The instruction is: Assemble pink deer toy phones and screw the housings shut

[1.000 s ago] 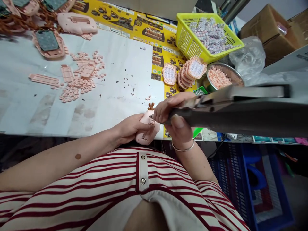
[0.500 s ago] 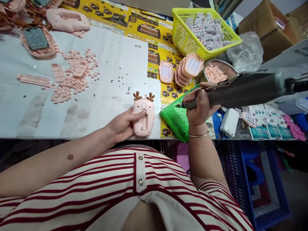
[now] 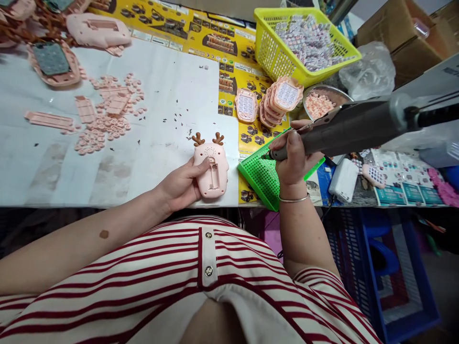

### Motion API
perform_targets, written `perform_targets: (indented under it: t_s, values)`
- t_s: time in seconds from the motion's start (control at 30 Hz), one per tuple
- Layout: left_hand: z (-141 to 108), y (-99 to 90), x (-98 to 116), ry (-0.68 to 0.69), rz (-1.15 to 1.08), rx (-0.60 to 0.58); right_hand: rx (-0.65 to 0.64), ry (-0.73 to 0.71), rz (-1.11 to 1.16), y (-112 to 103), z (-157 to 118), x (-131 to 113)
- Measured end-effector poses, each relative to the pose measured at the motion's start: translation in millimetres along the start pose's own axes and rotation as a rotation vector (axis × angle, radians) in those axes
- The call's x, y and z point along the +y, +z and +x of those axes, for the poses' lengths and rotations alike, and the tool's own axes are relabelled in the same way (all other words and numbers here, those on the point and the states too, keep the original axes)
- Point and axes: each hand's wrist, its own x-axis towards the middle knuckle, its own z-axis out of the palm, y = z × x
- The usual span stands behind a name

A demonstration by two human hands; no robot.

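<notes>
My left hand (image 3: 182,184) grips a pink toy phone (image 3: 219,179) with brown antlers at its top. Its back faces up, showing an uncovered battery slot and screw holes, and my thumb lies beside the slot. In my right hand (image 3: 296,160) is a dark grey electric screwdriver (image 3: 351,128), held nearly level. The driver's tip points left, over a green perforated basket (image 3: 256,179), apart from the toy. Whether a screw sits on the tip is too small to tell.
Pink small parts and covers (image 3: 103,129) lie left, with scattered black screws (image 3: 177,114) on the white sheet. Stacked keypad fronts (image 3: 283,98), a yellow basket (image 3: 304,74) of parts and a metal bowl (image 3: 322,102) stand back right. More pink shells (image 3: 98,31) sit far left.
The toy phone has shifted slightly left in my left hand and tilted a little. My right hand and the screwdriver stay over the green basket, nearly unmoved.
</notes>
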Motion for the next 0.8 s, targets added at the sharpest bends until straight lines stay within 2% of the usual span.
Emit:
perform_targets:
  t_s: [0.1, 0.2, 0.3, 0.37, 0.53, 0.73, 0.8]
  values:
    - [1.9, 0.2, -2.1, 0.027, -0.015, 0.011, 0.015, -0.026, 0.011, 4.5, -0.2, -16.7]
    - [3.7, 2.0, -3.8, 0.047, -0.038, 0.031, 0.012, -0.038, 0.081, 15.4, -4.4, -48.2]
    - [4.3, 4.5, -4.5, 0.06, -0.043, 0.047, -0.075, 0.009, 0.272, 27.9, -15.7, -78.2]
    - [3.9, 5.7, -4.4, 0.067, -0.039, 0.046, -0.129, 0.057, 0.36, 33.5, -25.9, -89.3]
    - [2.2, 7.2, -3.6, 0.074, -0.043, 0.022, -0.227, 0.184, 0.366, 35.7, -46.1, -88.5]
    - [3.8, 4.3, -3.8, 0.075, -0.034, 0.002, -0.203, 0.157, 0.337, 37.4, -59.2, -72.4]
    - [4.9, 3.1, -4.2, 0.072, -0.022, -0.014, -0.258, 0.184, 0.316, 36.6, -62.6, -67.0]
